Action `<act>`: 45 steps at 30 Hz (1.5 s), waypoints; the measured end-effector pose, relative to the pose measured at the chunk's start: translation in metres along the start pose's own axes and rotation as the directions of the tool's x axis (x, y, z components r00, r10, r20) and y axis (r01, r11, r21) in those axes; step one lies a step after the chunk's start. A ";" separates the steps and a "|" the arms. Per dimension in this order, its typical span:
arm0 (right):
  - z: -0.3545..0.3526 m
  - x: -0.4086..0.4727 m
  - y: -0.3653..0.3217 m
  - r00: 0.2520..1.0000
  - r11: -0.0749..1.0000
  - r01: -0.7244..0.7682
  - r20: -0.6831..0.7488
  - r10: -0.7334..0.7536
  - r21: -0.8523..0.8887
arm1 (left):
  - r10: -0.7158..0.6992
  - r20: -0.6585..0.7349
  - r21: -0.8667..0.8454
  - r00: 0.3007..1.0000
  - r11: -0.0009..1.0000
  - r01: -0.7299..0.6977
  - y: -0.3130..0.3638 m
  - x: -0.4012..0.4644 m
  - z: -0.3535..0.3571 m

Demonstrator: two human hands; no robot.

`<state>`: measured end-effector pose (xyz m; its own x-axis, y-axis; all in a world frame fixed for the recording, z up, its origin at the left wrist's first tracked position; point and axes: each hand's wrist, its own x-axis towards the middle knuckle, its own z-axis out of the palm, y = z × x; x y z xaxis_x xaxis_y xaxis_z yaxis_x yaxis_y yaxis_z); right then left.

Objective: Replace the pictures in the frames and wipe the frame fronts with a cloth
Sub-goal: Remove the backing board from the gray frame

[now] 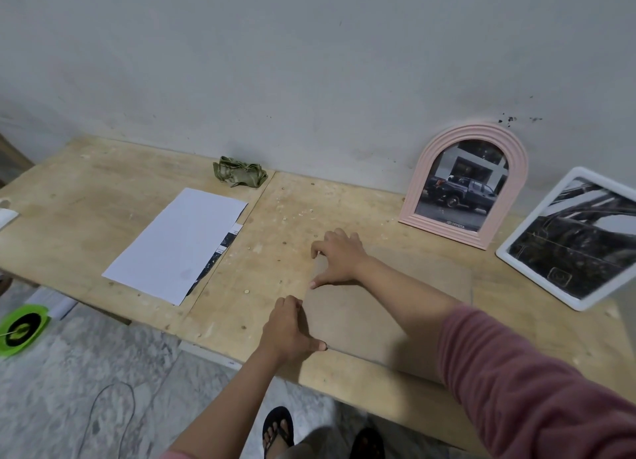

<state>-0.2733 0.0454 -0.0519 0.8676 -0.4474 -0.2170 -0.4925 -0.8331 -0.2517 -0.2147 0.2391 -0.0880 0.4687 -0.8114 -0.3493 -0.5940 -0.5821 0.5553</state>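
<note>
A flat brown backing board point(371, 321) lies on the plywood table point(103, 197) in front of me. My left hand point(287, 331) grips its near-left edge, fingers curled and thumb along the near side. My right hand point(339, 259) holds the far-left corner, fingertips curled over the edge and thumb on the left side. A pink arched frame point(518, 169) with a truck picture leans on the wall at the right. Beside it leans a white rectangular frame point(509, 255) with a black-and-white picture. A crumpled green cloth point(239, 176) lies by the wall. White sheets point(179, 245) cover printed pictures on the left.
The table stands against a grey wall, and its front edge runs diagonally near my legs. On the marble floor at the left lie a green round object point(22, 327) and a thin cable point(110, 414). My sandalled feet point(278, 427) show below the table.
</note>
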 end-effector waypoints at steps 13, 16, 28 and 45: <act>0.004 -0.022 0.062 0.886 0.845 -0.461 0.089 0.455 0.272 | -0.024 0.028 -0.014 0.999 1.000 0.024 0.000 -0.003 -0.002; 0.014 -0.075 0.072 0.782 0.743 -0.541 -0.090 0.617 0.394 | -0.049 0.030 0.040 0.998 0.998 0.048 0.003 -0.002 -0.003; 0.070 -0.211 0.059 0.238 0.209 -0.618 -0.073 0.968 0.758 | -0.136 0.135 -0.043 0.982 0.989 0.142 0.026 0.003 -0.014; 0.064 -0.213 0.086 0.377 0.240 -0.500 -0.041 0.925 0.832 | -0.077 0.214 -0.019 0.974 0.996 0.083 0.047 0.003 -0.040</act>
<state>-0.5051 0.0894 -0.0879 -0.1259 -0.9527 -0.2765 -0.6086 0.2942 -0.7369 -0.2146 0.2116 -0.0326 0.3623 -0.7564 -0.5445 -0.5402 -0.6465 0.5387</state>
